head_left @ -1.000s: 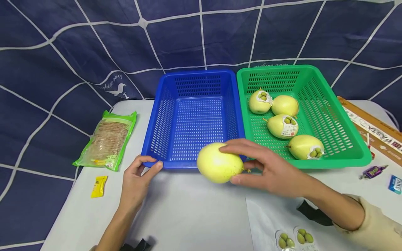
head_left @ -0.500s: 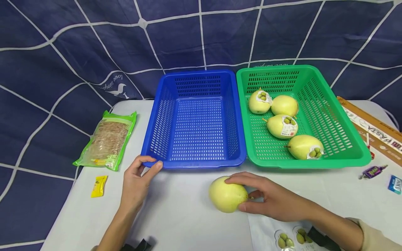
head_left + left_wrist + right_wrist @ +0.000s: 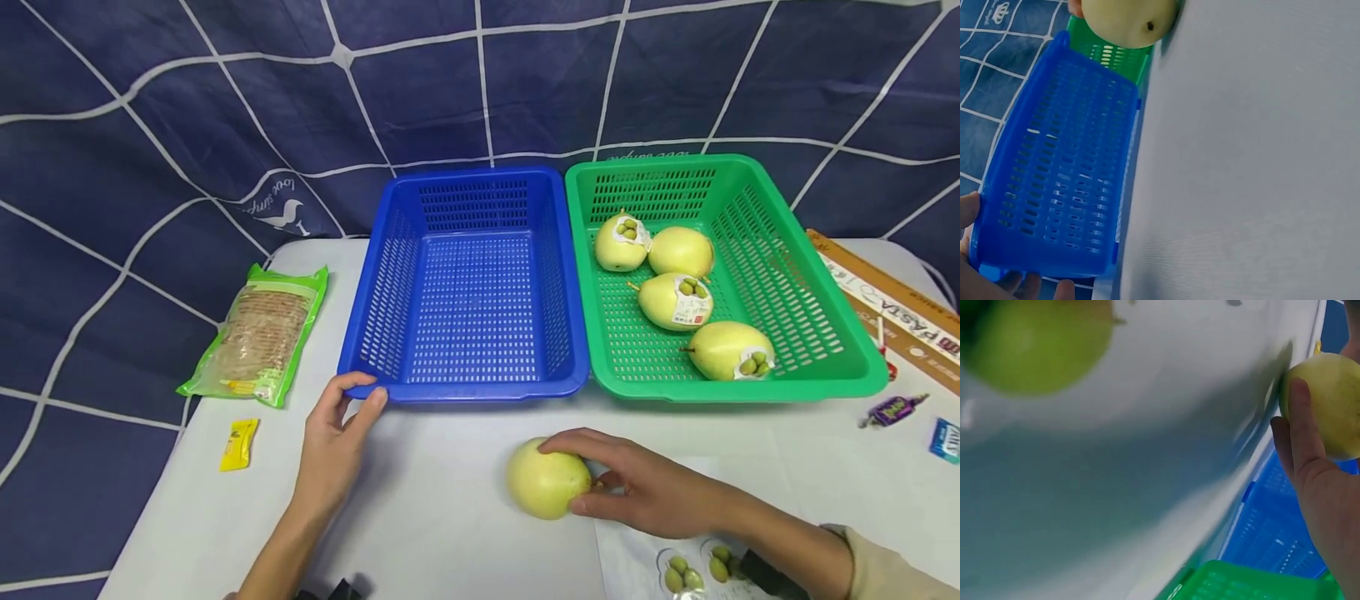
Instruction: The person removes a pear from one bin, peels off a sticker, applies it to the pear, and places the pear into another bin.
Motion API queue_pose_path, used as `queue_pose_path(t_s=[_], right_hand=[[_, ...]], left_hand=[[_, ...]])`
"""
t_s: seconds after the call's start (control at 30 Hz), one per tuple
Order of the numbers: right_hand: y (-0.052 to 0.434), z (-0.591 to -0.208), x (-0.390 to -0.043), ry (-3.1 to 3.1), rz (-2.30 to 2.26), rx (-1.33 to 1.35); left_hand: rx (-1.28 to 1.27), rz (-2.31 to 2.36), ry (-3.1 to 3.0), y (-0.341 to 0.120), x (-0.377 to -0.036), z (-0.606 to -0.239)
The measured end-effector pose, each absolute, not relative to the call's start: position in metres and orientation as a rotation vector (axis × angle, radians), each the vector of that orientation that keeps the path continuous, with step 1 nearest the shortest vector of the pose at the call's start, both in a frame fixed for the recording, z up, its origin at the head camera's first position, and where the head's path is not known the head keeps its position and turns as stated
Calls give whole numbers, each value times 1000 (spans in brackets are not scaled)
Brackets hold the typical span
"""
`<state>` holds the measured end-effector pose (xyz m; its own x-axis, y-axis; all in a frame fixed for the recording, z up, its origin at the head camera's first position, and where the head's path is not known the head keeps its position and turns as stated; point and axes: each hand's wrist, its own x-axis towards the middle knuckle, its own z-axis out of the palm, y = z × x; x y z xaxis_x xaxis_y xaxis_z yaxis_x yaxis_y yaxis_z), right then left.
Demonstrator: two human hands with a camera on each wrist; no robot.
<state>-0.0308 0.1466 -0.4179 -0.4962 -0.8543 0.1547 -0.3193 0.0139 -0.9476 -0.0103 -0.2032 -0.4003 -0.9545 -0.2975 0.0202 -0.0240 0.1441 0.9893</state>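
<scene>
My right hand holds a pale yellow-green pear by its stem end, thumb and fingers around it, low over the white table in front of the baskets. In the right wrist view the fingers lie along the pear. My left hand pinches the near left corner of the blue basket, thumb on top of the rim. No fruit lies in the blue basket. Beside it stands a green basket with several pears, most bearing fruit-print stickers.
Partly under my right forearm lies a sheet with printed fruit stickers. A bag of brown slices and a yellow packet lie left. A long pasta box, a purple candy and a blue packet lie right.
My right hand has brought the pear down toward me from the blue basket's front rim to lower over the table. My left hand has stayed on the basket corner.
</scene>
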Motion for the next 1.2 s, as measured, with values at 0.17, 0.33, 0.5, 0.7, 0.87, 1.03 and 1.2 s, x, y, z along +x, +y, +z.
queue_pose_path(t_s=[0.17, 0.33, 0.5, 0.7, 0.87, 1.03, 1.2], right_hand=[[150, -416, -36, 1861, -1504, -1215], [155, -410, -43, 1903, -1511, -1200], [155, -411, -42, 1823, -1534, -1153], [142, -415, -35, 1818, -1513, -1079], [136, -413, -34, 1834, -1487, -1072], [137, -413, -32, 1891, -1488, -1089], [142, -413, -31, 1970, -1471, -1112]], left_hand=[[398, -1948, -2137, -202, -5, -396], [502, -1937, -1898, -187, 3, -397], [412, -1966, -1852, -170, 13, -404], [145, -2088, -2217, -155, 19, -417], [-191, -2167, -2628, -147, 16, -424], [-276, -2262, -2767, -139, 16, -426], [-279, -2270, -2781, -135, 14, -425]])
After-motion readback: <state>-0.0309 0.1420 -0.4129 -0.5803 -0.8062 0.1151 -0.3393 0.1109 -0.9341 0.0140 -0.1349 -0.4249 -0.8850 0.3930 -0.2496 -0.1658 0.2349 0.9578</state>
